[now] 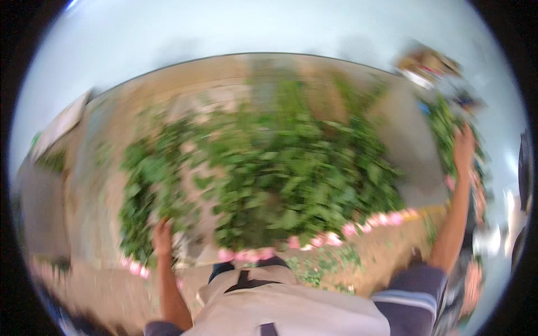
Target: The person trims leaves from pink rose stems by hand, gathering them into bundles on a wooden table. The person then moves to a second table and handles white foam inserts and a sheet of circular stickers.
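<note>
The view is blurred. Before me a wide table [201,90] carries a large heap of leafy green cut stems [294,180], with pink, rose-like flower heads [332,239] lined up along the near edge. My left hand [162,237] is at the side of a smaller bunch of leafy stems [138,197], whose pink blooms [134,268] face me. Its fingers are partly hidden, so the grip is unclear. Far to the right, my right arm is stretched out, and my right hand [464,145] is against another leafy bunch [442,130]; whether it grips the stems cannot be told.
A grey panel or board [414,143] stands right of the heap. Beyond it are blurred boxes [428,65]. Loose leaves [323,264] litter the brown floor by the table's front. More pink flowers [50,269] show at far left. A pale apron [294,308] covers my front.
</note>
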`<state>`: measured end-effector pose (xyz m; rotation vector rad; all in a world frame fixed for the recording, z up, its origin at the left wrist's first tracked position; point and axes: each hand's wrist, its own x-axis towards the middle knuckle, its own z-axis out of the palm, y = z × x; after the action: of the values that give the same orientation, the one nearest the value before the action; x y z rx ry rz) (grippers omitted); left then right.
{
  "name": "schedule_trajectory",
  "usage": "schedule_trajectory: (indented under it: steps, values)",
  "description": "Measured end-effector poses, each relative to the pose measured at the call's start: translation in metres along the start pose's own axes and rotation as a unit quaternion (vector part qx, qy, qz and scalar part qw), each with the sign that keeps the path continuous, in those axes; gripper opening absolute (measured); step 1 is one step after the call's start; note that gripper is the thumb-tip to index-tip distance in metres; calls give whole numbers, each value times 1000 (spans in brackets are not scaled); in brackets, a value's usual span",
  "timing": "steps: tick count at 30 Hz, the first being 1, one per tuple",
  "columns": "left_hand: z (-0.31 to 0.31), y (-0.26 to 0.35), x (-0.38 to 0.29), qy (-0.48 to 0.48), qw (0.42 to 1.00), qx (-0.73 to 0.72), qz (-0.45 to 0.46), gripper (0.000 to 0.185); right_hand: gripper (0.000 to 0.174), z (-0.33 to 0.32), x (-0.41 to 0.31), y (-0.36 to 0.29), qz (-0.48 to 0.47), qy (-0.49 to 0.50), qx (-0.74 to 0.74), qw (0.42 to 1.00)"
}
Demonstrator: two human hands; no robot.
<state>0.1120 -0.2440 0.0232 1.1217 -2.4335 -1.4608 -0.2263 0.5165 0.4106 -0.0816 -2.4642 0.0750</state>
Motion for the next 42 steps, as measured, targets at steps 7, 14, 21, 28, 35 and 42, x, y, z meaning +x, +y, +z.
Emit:
schedule_trajectory:
  steps: [7, 14, 21, 28, 35, 42]
  values:
    - [83, 39, 7, -32, 997, -62, 44, 37, 32, 107, -205, -239, -62, -208, 355, 909]
    - [156, 23, -8, -104, 979, -177, 3, 42, 54, 165, -376, -397, 27, -433, 364, 825]
    - [176, 30, 0, -106, 981, -163, 13, 41, 63, 203, -408, -432, 109, -476, 245, 837]
    - [172, 43, 0, -102, 991, -50, 67, 39, 64, 220, -405, -444, 155, -461, 246, 838]
    - [145, 52, -4, -113, 975, -189, -18, 36, 60, 219, -393, -432, 105, -513, 275, 806]
    - [120, 118, -25, -173, 890, -399, -137, 41, 48, 136, -374, -420, 22, -456, 482, 748]
